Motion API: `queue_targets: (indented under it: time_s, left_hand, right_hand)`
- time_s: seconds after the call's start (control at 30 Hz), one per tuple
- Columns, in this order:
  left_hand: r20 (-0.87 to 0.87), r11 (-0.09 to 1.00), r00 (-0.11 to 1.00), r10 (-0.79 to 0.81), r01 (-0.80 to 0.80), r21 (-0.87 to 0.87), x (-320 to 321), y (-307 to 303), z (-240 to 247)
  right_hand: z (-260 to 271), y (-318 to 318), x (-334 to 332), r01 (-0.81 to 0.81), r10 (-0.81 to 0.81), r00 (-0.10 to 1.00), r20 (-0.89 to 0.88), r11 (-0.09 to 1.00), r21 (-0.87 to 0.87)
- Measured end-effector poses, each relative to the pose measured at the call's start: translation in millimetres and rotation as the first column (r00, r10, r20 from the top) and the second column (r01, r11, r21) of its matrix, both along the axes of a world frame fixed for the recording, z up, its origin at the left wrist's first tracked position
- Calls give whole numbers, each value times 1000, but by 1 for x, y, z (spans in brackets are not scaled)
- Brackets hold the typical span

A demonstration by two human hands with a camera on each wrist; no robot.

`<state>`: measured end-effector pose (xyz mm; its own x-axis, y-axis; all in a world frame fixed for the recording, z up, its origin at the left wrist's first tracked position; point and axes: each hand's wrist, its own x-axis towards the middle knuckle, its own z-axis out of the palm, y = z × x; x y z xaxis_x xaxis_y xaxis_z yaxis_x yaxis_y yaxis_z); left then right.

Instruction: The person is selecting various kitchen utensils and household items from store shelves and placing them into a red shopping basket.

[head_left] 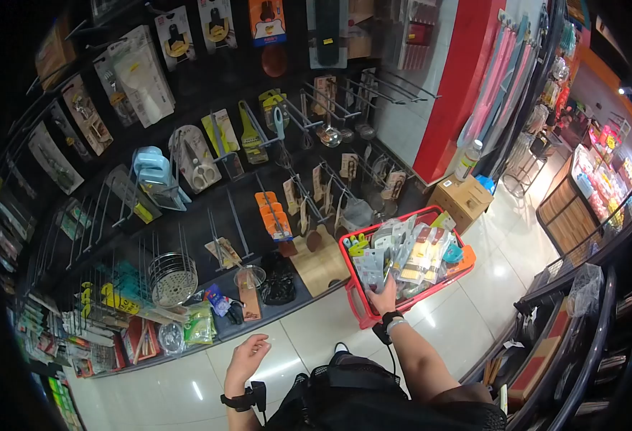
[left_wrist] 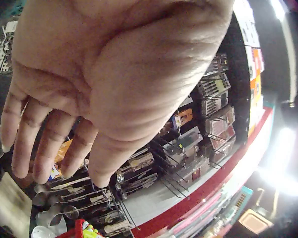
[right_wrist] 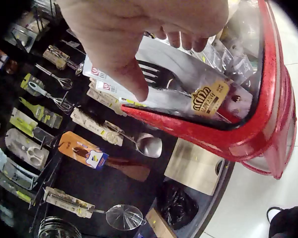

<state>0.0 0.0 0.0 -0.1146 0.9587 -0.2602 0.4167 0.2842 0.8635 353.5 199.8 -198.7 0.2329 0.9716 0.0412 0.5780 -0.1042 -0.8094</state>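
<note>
My right hand [head_left: 383, 296] reaches over the near rim of a red shopping basket [head_left: 360, 302] and grips a packaged black slotted utensil [right_wrist: 161, 77]. In the right wrist view, my thumb lies across its clear pack, which carries a gold crown label; the other fingers are partly hidden beyond its upper edge. More packaged kitchenware, including wooden-looking brushes [head_left: 426, 253], fills the basket. My left hand [head_left: 248, 357] hangs away from the basket, holding nothing. Its palm faces the camera in the left wrist view, fingers loosely extended.
A black display wall carries utensils on metal hooks, among them orange-carded spatulas [head_left: 271, 215] and packaged scissors [head_left: 195, 161]. Steel strainers [head_left: 172, 280] sit low at left. A cardboard box [head_left: 462, 203] stands behind the basket, with a bottle [head_left: 468, 159] on it. Dark shelving [head_left: 582, 359] borders the right.
</note>
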Motion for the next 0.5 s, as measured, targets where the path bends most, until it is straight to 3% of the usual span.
queue_targets:
  time_s: [0.1, 0.17, 0.2, 0.37, 0.43, 0.5]
  left_hand:
    - [-6, 1000, 1000, 26, -26, -3, 3, 8, 3]
    - [-18, 998, 998, 54, -54, -37, 0, 10, 4]
    - [-24, 997, 998, 59, -60, -42, 0, 9, 6]
    - [-78, 999, 996, 40, -40, -7, 5, 21, 1]
    - [-84, 999, 996, 33, -33, -1, 8, 29, 1]
    - [-86, 1000, 996, 27, -26, 5, 12, 38, -1]
  right_hand:
    - [-7, 20, 6, -12, 10, 994, -109, 1000, -24]
    - [-6, 31, 7, -48, -39, 921, -387, 976, -214]
    - [-7, 31, 8, -45, 20, 990, -138, 983, -180]
    - [-2, 32, 19, -105, 82, 989, -126, 976, -190]
    - [6, 27, 12, -117, 123, 988, -93, 991, 68]
    - [8, 25, 6, -100, 115, 978, -172, 991, 94]
